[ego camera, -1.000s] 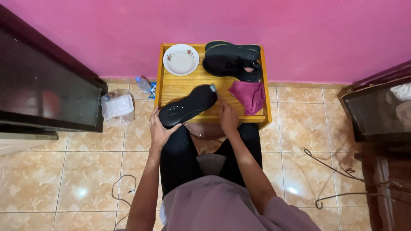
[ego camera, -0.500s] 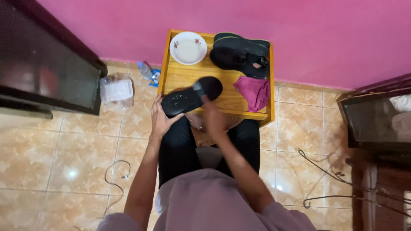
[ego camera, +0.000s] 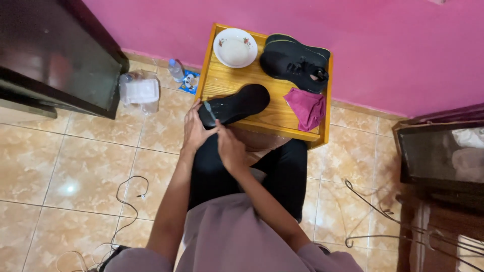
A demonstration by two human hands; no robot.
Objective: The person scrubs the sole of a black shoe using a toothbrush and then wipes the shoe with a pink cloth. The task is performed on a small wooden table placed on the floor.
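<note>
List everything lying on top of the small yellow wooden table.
On the table: a white bowl, a black shoe, a magenta cloth, and a second black shoe, sole up, held by the left hand. The table's surface beneath them is covered.

Small wooden table (ego camera: 237, 83), white plate (ego camera: 235, 47), black shoe (ego camera: 296, 62), magenta cloth (ego camera: 306, 107)

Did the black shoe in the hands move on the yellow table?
Yes. The black shoe slid nearer the wooden table's front-left corner, away from the pink cloth.
</note>
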